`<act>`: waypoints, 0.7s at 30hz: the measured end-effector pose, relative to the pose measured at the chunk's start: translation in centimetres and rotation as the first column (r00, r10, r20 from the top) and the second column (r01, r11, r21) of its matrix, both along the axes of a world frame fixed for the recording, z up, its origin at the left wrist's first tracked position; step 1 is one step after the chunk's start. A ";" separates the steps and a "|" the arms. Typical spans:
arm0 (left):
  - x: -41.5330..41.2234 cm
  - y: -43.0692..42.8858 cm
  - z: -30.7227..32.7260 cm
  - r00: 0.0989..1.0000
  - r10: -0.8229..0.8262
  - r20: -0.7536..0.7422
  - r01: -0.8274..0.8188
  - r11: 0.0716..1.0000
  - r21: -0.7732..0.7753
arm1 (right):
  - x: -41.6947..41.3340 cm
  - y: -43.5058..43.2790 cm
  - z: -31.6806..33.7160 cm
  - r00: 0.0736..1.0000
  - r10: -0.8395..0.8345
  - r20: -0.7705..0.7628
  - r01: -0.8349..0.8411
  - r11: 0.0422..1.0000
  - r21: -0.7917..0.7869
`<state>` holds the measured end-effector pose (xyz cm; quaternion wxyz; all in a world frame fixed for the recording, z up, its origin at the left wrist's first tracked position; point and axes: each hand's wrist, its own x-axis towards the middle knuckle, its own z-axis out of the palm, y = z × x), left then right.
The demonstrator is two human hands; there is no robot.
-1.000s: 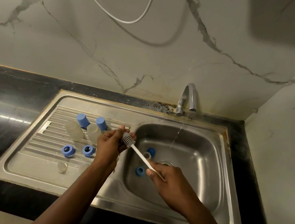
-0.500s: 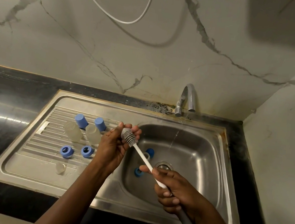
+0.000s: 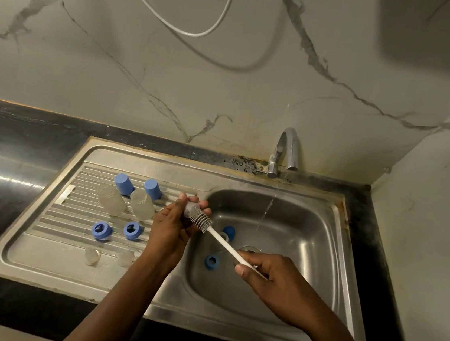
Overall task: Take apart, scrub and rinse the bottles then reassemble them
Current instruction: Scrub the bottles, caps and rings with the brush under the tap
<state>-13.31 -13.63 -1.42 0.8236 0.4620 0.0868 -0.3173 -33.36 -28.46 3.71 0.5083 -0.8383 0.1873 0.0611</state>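
Note:
My left hand (image 3: pixel 175 221) holds a small clear nipple (image 3: pixel 191 205) at its fingertips over the sink's left rim. The grey bristle head of a bottle brush (image 3: pixel 200 219) lies against that nipple. Its white handle runs down right into my right hand (image 3: pixel 270 278), which grips it over the basin. Two clear bottles (image 3: pixel 112 200) and two blue caps (image 3: pixel 124 183) lie on the drainboard, with two blue collars (image 3: pixel 102 230) and two clear nipples (image 3: pixel 92 256) nearer me. More blue parts (image 3: pixel 211 262) sit in the basin.
The steel sink (image 3: pixel 323 239) has its basin on the right and a ribbed drainboard on the left. A chrome tap (image 3: pixel 285 152) at the back runs a thin stream of water. Black countertop surrounds the sink; a marble wall stands behind and to the right.
My right hand drew the brush back a little along its handle, so the bristle head now shows outside the left hand's fingers. The left hand stays in place.

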 end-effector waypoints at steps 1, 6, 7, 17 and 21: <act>0.2 0.1 0.1 0.999 0.040 -0.027 -0.040 0.999 -0.002 | -0.1 -0.3 -0.1 1.000 0.014 0.001 -0.014 0.997 -0.072; 1.7 1.3 0.3 0.999 -0.009 0.040 0.006 0.998 0.068 | -0.8 -1.3 -0.5 0.995 -0.063 0.075 0.070 0.992 -0.101; 1.6 1.4 0.3 0.998 -0.031 0.059 0.026 0.997 0.079 | -0.7 -1.4 -0.5 0.994 -0.061 0.086 0.068 0.994 -0.083; -0.1 0.5 0.1 0.985 -0.095 0.144 0.087 0.994 0.061 | 1.3 1.1 -1.7 0.991 -0.063 0.119 0.077 0.990 -0.117; -1.2 0.2 0.5 0.953 -0.092 0.287 0.065 0.993 0.103 | 1.7 1.9 -2.1 0.984 -0.123 0.127 0.139 0.982 -0.126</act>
